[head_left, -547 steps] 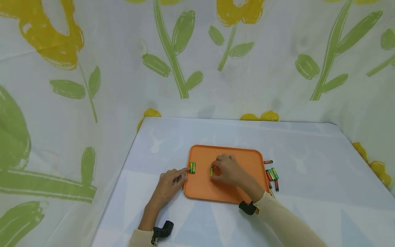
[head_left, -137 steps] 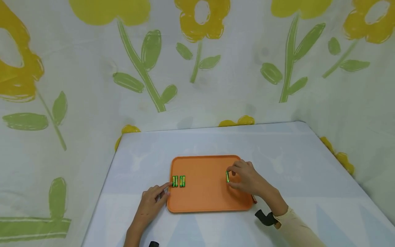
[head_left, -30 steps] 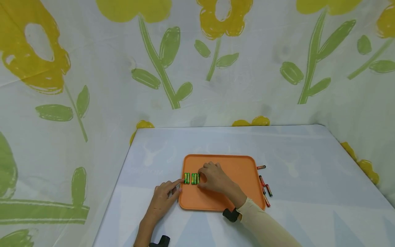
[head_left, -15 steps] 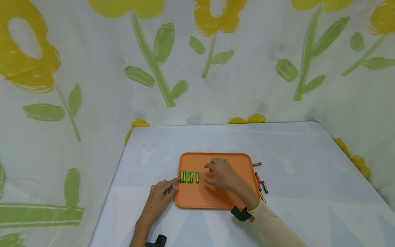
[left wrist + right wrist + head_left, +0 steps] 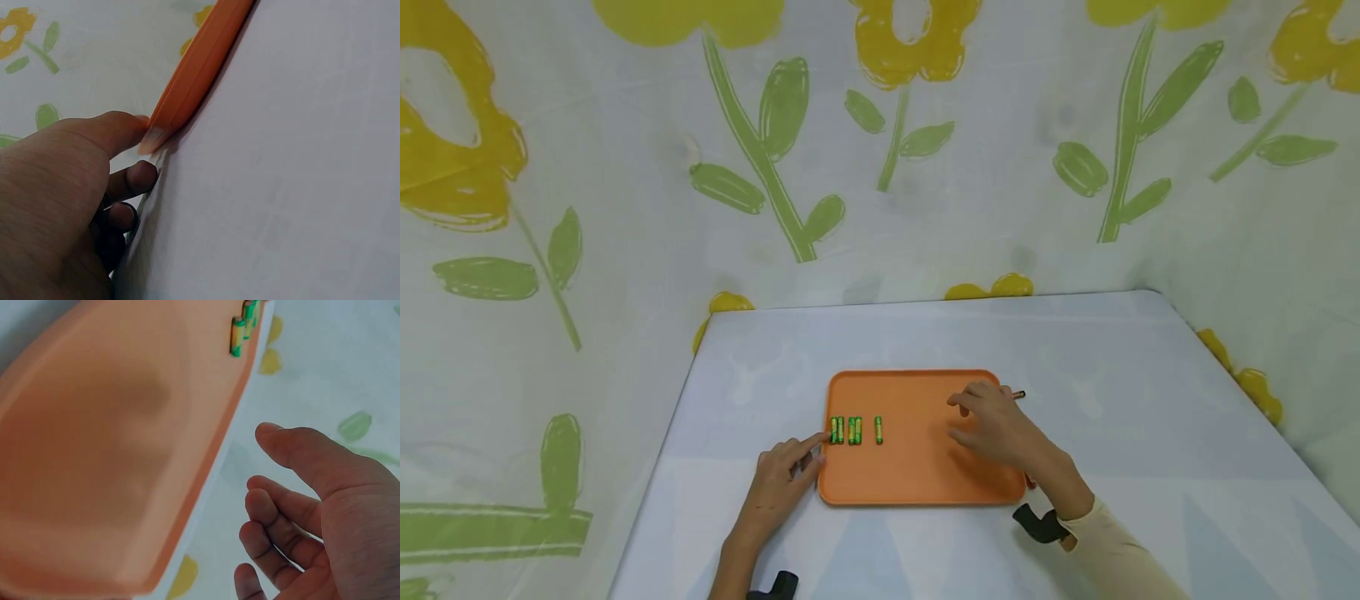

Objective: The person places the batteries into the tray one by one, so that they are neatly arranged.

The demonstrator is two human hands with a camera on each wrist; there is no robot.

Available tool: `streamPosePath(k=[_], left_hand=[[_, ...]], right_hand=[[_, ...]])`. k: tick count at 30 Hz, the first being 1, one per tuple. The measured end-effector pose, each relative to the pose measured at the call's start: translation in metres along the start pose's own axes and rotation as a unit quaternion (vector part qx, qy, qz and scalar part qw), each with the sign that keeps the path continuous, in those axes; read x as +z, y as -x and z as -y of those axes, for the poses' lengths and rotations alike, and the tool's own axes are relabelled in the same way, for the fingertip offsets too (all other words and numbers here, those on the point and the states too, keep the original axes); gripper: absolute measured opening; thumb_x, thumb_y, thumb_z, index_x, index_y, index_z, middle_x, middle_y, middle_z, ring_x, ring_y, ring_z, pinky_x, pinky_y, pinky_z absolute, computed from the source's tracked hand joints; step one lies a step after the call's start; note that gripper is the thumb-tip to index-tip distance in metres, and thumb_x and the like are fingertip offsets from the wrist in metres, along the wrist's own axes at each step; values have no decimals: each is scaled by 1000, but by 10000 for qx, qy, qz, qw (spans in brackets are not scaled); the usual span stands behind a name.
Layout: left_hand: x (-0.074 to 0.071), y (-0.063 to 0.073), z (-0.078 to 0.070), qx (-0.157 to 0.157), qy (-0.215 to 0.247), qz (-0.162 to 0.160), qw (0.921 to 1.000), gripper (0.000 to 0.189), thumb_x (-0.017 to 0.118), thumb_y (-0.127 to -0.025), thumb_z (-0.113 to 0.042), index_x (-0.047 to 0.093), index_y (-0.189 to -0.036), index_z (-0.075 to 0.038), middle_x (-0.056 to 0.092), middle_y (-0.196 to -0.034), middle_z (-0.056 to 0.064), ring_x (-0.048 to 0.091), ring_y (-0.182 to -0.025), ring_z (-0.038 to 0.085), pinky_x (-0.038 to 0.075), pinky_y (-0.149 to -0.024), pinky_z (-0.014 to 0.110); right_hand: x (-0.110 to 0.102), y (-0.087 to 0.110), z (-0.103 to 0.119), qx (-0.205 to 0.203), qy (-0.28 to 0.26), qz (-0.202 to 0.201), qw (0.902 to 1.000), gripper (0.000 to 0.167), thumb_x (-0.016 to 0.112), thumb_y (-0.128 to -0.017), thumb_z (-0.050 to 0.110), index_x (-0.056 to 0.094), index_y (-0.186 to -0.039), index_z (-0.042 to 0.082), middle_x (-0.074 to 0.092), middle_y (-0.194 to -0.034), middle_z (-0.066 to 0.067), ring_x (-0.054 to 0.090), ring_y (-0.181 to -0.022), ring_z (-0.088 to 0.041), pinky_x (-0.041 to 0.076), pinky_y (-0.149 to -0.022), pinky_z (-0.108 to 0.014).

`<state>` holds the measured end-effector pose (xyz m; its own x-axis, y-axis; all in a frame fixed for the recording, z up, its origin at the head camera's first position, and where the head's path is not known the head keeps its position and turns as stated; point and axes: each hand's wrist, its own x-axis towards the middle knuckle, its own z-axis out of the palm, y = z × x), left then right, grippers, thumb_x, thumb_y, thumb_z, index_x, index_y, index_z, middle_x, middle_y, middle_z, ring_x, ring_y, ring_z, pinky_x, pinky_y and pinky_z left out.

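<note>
On the orange tray [image 5: 917, 492], several green batteries stand in a row near the left rim: a left pair [image 5: 837, 430], a second pair [image 5: 855, 431] and, a small gap further right, a single green battery [image 5: 878, 430]. My left hand [image 5: 778, 483] rests at the tray's left edge, index finger stretched over the rim by the first pair. In the left wrist view the thumb [image 5: 119, 132] touches the tray's outer side. Above the tray's right part hovers my right hand [image 5: 996, 425], thumb and fingers apart; the right wrist view shows nothing between them.
Past the tray's right edge lie red-and-black batteries: the end of an upper battery [image 5: 1018, 394] and a bit of a lower battery [image 5: 1030, 481] show. My right hand and forearm cover that area. A flowered cloth wall [image 5: 895, 242] stands behind the pale table [image 5: 1120, 400].
My right hand set a fifth green battery beside the second pair, let go of it with a small gap, then moved right across the tray. The left hand stays at the left rim.
</note>
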<state>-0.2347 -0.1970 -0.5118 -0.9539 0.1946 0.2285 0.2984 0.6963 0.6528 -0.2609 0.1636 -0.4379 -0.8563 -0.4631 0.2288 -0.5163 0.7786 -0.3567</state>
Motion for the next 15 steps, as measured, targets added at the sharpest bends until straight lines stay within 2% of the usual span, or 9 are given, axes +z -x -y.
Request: streamPosePath(k=[6, 15], left_hand=[[0, 0, 0, 10, -28, -8, 10000, 36, 72, -94, -27, 69, -130, -28, 45, -74, -20, 38, -68, 5, 29, -75, 35], [-1, -1, -4, 19, -3, 0, 10000, 36, 73, -94, -24, 70, -129, -26, 44, -74, -20, 39, -69, 5, 28, -74, 35]], right_hand=[[-6, 15, -21, 279, -20, 31, 9996, 35, 85, -82, 20, 69, -110, 6, 55, -90, 1, 47, -92, -19, 31, -81, -46], [-14, 35, -39, 328, 130, -39, 9994, 35, 85, -81, 19, 69, -109, 4, 54, -88, 1, 48, -91, -21, 30, -77, -43]])
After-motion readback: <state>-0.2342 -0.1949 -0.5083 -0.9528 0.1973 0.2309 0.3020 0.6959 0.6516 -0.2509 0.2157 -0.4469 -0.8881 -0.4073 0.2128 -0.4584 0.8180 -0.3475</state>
